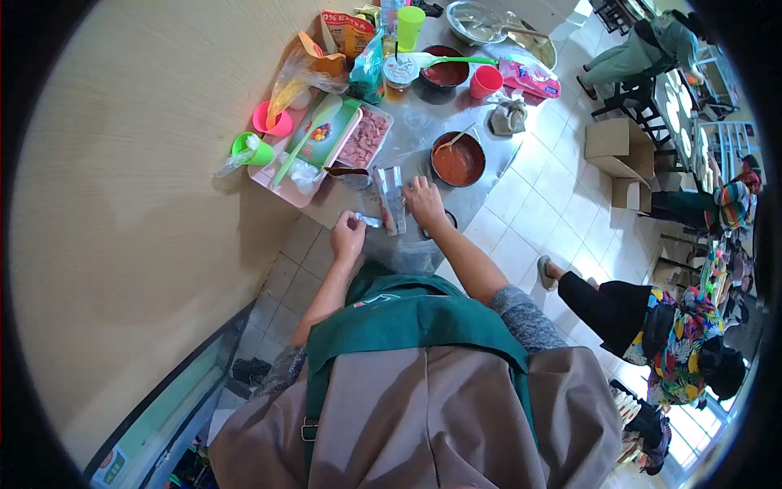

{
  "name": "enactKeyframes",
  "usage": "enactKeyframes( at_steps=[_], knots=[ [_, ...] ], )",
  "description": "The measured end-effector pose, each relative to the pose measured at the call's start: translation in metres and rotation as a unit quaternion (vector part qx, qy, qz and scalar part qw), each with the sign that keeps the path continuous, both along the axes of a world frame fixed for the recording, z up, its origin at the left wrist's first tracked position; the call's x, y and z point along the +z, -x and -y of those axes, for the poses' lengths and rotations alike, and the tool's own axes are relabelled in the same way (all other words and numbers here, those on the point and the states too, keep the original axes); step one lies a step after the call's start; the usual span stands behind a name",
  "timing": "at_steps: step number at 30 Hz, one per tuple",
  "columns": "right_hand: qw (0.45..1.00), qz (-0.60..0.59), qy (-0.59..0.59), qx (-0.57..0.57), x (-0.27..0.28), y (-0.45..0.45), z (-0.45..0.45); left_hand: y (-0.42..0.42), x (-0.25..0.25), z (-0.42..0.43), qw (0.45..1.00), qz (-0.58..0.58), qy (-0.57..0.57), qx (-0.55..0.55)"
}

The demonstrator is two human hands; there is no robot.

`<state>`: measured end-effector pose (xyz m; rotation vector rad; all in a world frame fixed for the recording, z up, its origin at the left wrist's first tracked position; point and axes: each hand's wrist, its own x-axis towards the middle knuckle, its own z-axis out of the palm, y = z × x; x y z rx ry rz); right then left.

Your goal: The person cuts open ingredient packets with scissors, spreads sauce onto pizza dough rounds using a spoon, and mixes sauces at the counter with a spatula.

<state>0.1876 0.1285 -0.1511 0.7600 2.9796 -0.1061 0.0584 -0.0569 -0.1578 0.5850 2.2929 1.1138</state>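
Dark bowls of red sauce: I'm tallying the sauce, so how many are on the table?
2. The near bowl stands beyond the right hand, a spoon in it. The far bowl is partly covered by the green-handled spatula. Clutter around it could hide another.

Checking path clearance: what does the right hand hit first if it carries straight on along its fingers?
Right hand would likely meet the upper end of the clear plastic packet first, with the tray of diced meat beyond. Height is unclear; it might pass over.
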Motion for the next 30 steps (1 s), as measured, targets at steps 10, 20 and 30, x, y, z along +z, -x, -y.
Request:
enactKeyframes(
  at_steps=[10, 20, 30],
  knots=[
    [0.939, -0.053, 0.240, -0.241, 0.028, 0.014, 0.003, -0.006, 0.031, -0.074, 0.996, -0.043, -0.063, -0.049],
    [0.895, -0.088, 0.352, -0.260, 0.010, 0.014, 0.009, -0.017, 0.022, -0.022, 0.950, -0.273, 0.034, -0.145],
    [0.849, -0.119, 0.456, -0.241, 0.014, -0.010, 0.021, 0.001, 0.009, -0.034, 0.985, 0.168, -0.010, -0.030]
  ],
)
